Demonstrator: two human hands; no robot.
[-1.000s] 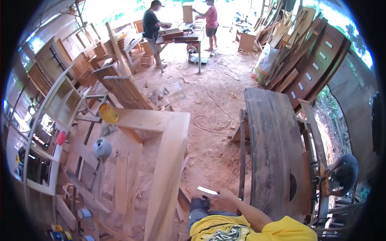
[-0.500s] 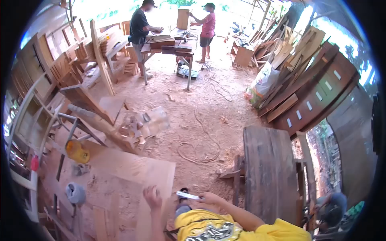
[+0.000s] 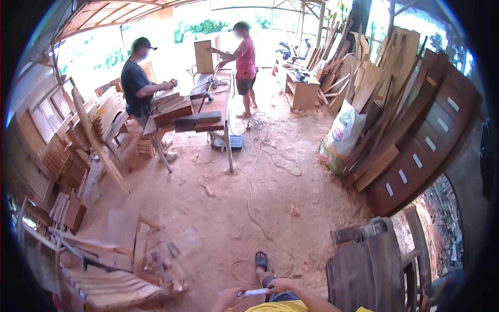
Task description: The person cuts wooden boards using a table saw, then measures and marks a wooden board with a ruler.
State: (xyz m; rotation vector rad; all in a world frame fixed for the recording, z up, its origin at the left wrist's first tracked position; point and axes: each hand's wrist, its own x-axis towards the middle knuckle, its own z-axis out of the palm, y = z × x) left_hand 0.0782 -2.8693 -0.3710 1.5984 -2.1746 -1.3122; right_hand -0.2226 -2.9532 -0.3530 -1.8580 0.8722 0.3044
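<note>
left hand (image 3: 229, 298): fingers bent, holding the left end of a white strip (image 3: 254, 292)
right hand (image 3: 280, 285): curled around the strip's right end
white strip: near middle, between both hands
far table (image 3: 219, 104): person (image 3: 136, 80) at left, another person (image 3: 246, 60) at right

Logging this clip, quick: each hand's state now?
Left hand: at one end of a white strip; grip cannot be told.
Right hand: closed, holding the other end.

Strong daylight from behind — foliage (image 3: 205, 30) washed out; floor (image 3: 223, 223) softly lit — fisheye bowing, black corners.
</note>
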